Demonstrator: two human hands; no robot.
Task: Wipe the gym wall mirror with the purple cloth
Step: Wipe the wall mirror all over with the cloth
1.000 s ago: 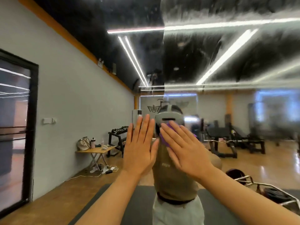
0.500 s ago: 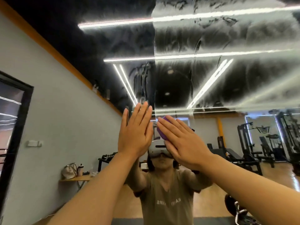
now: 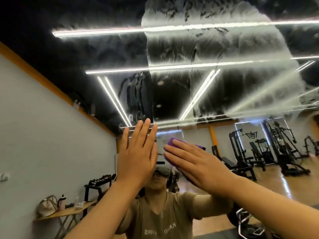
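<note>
Left hand (image 3: 136, 158) raised flat against the large gym wall mirror (image 3: 207, 87), fingers (image 3: 145, 133) straight and close together, holding nothing. Right hand (image 3: 198, 167) flat, fingers extended and slightly spread, pressing the small folded purple cloth (image 3: 170, 144) onto the glass just right of the left hand; cloth edges show above the fingertips. White streaky smear covers the upper mirror. Reflected: small wooden folding desk (image 3: 69, 212) with bag and bottle, lower left.

The large wall mirror (image 3: 215, 94) reflects an olive-tan short-sleeved T-shirt (image 3: 160, 219) at six o'clock, whose white chest lettering appears reversed: "SRIH" and "KANO" are roughly legible; the rest is unreadable.
</note>
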